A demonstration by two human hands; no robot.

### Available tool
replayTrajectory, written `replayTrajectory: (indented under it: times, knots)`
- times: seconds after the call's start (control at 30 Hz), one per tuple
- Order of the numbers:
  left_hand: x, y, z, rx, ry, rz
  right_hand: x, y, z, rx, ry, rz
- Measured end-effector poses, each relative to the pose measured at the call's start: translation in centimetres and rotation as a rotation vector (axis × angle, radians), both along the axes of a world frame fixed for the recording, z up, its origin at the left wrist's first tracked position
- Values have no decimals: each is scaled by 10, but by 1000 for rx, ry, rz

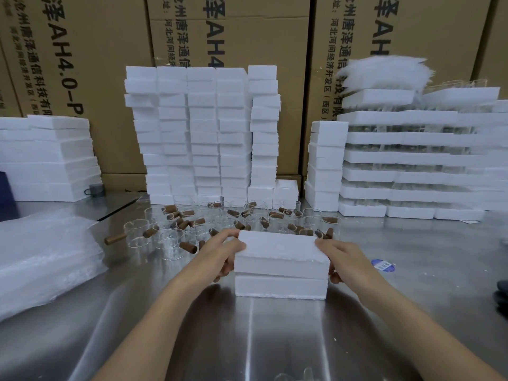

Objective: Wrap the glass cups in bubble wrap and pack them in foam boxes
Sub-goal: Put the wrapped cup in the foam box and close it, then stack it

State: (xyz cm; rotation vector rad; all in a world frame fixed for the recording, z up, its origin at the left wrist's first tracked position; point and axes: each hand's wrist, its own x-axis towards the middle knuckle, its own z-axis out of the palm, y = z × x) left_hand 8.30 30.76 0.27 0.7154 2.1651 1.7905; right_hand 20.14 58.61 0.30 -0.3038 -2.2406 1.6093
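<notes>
Fingers of left hand (220,253) and right hand (345,259) clamp opposite short ends of foam box (280,253); long axis runs left-right between them; glass cups (170,244) just beyond.

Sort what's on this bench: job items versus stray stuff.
For the job: foam box held by left hand and right hand; glass cups with wooden handles; bubble wrap sheets; stacked foam boxes.
Just lying about: grey mug; blue-and-white sticker; cardboard cartons behind.
</notes>
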Motion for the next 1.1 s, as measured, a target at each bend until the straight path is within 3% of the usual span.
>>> replayTrajectory:
  times: [0.37,0.47,0.6,0.73,0.9,1.1]
  knots:
    - [8,-3,1,-28,-54,-17,6,-7,3,57,6,-25]
    - [9,-2,1,-39,-55,-3,6,-11,5,-25,9,-10]
    - [11,1,2,-90,-71,67,9,-13,7,-39,10,6]
    - [15,12,4,-140,-211,246,11,-18,10,-89,38,20]
    - [10,22,-3,-13,-287,321,16,-18,13,-120,42,49]
    - [10,34,-10,29,-236,309,20,-13,15,-94,-18,98]
